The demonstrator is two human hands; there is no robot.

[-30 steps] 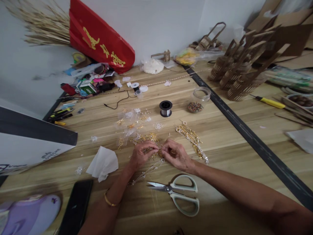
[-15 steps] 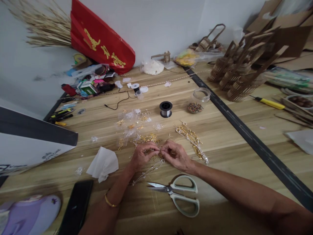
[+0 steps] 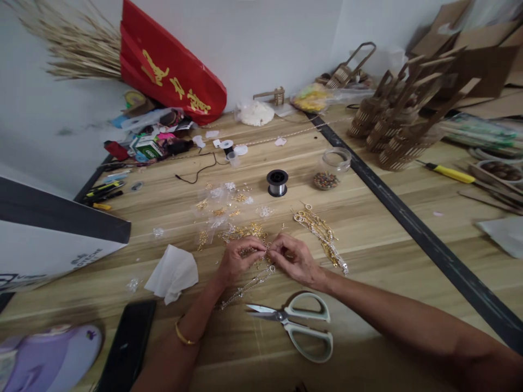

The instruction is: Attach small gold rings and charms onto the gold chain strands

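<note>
My left hand [image 3: 244, 258] and my right hand [image 3: 295, 260] meet fingertip to fingertip above the wooden table. Each is closed in a pinch on something too small to make out, with a bit of fine chain near the fingertips. Just below them lies a silver chain [image 3: 249, 284] with a ring at its upper end. Small gold beads [image 3: 249, 230] are heaped right behind my left hand. Gold and silver chains [image 3: 321, 234] with rings lie to the right of my right hand. White-handled scissors [image 3: 308, 326] rest open in front, their blades pointing left.
A wire spool [image 3: 277, 183] and a glass jar [image 3: 332, 169] of mixed beads stand farther back. Little bags of findings [image 3: 218, 204] lie left of the spool. A crumpled tissue [image 3: 174, 274], a black phone [image 3: 127, 343] and a white box [image 3: 61, 239] are at left. Woven baskets [image 3: 402, 128] stand back right.
</note>
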